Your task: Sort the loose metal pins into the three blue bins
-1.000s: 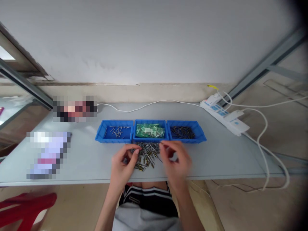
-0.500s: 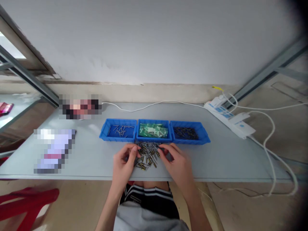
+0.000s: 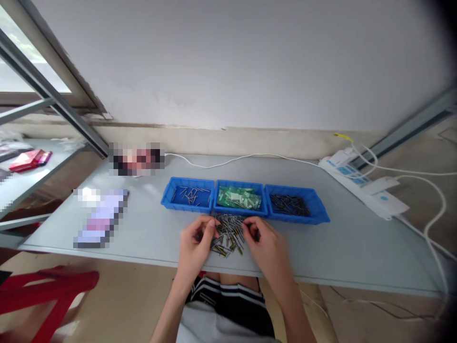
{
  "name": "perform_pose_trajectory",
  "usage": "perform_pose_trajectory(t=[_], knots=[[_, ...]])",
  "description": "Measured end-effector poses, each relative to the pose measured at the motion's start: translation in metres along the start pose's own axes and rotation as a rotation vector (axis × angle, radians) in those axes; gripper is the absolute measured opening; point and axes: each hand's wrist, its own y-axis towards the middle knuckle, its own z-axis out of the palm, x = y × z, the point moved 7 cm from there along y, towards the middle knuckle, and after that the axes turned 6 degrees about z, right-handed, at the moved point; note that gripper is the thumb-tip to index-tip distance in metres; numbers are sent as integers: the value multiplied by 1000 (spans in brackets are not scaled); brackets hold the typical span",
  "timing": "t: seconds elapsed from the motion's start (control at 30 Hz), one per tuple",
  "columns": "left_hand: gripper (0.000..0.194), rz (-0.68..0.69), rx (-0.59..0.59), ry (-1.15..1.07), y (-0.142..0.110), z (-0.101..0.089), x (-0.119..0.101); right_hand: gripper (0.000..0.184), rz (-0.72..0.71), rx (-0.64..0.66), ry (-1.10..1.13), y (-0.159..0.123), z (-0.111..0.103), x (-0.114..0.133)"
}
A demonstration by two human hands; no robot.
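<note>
Near the front edge of the grey tabletop, slender silver-and-brass-coloured metal pins lie heaped, presumably for easy reach, between bare left hand and right hand, fingers curled, gripping what I can't tell.

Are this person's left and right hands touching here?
Apart. The head view shows metal pieces in the gap between the left hand and right hand.
</note>
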Motion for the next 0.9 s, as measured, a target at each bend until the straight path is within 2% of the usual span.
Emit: perform_pose_trajectory(t=[0.2,0.33,0.47,0.63,0.77,0.9], knots=[[28,81,61,53,1,5,-7,13,-24,-45,210,-2,-7,16],[21,160,148,47,1,12,-13,5,-153,-2,342,-6,-1,43],[15,253,140,56,1,10,-20,10,-249,-3,406,-10,3,54],[15,285,93,49,0,6,-21,10,-197,40,418,-12,5,47],[19,202,32,-15,-2,2,-12,10,-93,37,428,-12,5,38],[24,136,61,-56,-3,4,-5,10,-55,69,452,-11,7,35]])
